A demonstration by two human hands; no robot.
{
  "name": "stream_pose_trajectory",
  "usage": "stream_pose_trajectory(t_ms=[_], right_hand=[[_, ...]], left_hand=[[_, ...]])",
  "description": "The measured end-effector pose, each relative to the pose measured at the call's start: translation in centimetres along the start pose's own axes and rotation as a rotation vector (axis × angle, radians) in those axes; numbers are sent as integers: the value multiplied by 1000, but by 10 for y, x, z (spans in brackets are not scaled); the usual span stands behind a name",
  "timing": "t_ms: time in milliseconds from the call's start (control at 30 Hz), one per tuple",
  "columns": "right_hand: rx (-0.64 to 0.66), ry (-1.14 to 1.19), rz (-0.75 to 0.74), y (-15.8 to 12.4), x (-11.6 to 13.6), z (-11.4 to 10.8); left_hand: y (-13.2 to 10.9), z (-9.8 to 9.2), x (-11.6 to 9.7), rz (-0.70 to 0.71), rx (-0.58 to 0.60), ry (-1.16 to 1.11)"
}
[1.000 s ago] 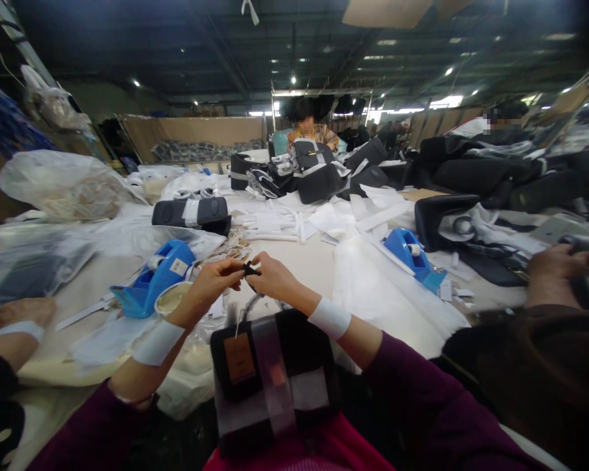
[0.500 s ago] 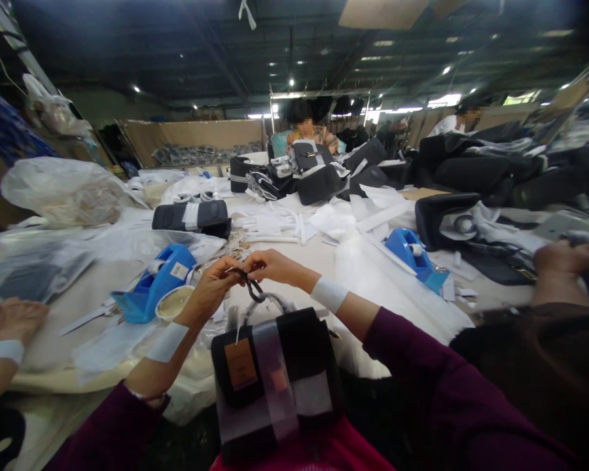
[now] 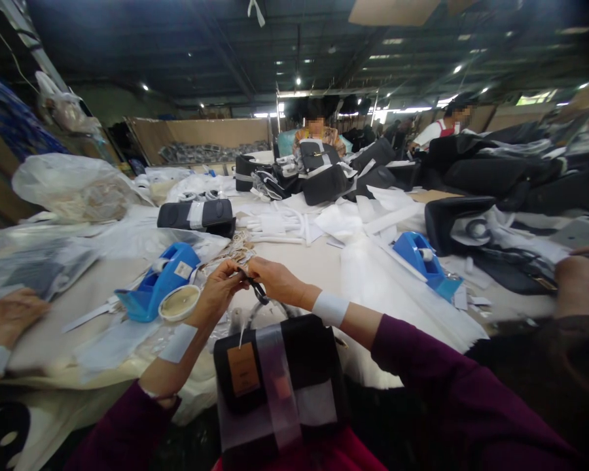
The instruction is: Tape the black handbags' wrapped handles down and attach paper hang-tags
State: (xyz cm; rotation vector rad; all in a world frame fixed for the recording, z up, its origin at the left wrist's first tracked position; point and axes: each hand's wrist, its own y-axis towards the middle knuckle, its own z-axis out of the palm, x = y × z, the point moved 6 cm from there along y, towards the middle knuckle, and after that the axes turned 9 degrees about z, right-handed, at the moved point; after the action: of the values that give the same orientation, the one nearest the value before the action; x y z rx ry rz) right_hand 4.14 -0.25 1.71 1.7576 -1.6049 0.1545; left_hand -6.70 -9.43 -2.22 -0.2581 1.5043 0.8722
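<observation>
A black handbag (image 3: 304, 353) rests upright against my lap, wrapped with translucent film and carrying a brown hang tag (image 3: 243, 369). Above it, my left hand (image 3: 226, 282) pinches one side of a thin black strap (image 3: 259, 290). My right hand (image 3: 272, 278) is closed on the same strap right beside it, the fingertips of both hands almost touching. The strap's lower loop hangs down near the bag's covered handle (image 3: 269, 307). Exactly how the strap ends sit between my fingers is hidden.
Blue tape dispensers stand left (image 3: 160, 281) and right (image 3: 425, 261), with a round pale tub (image 3: 179, 303) by the left one. A wrapped black bag (image 3: 196, 216) lies farther back. Co-workers' hands are at left (image 3: 12, 314) and right (image 3: 582, 281). Black bags (image 3: 326, 183) pile up across the table.
My right hand has turned and curled more tightly around the strap, close against my left. The view has shifted slightly. A co-worker at the back right has risen higher into view.
</observation>
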Motion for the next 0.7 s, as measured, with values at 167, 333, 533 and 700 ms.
stream_pose_trajectory(t_ms=[167, 333, 533, 700], right_hand=[[174, 43, -40, -15, 0, -7], [92, 224, 260, -5, -5, -29], [-98, 218, 416, -12, 0, -35], [-214, 425, 458, -25, -4, -33]], left_hand=[[11, -8, -21, 47, -89, 86], [15, 18, -85, 281, -27, 351], [-4, 40, -84, 145, -58, 391], [-39, 61, -37, -141, 242, 219]])
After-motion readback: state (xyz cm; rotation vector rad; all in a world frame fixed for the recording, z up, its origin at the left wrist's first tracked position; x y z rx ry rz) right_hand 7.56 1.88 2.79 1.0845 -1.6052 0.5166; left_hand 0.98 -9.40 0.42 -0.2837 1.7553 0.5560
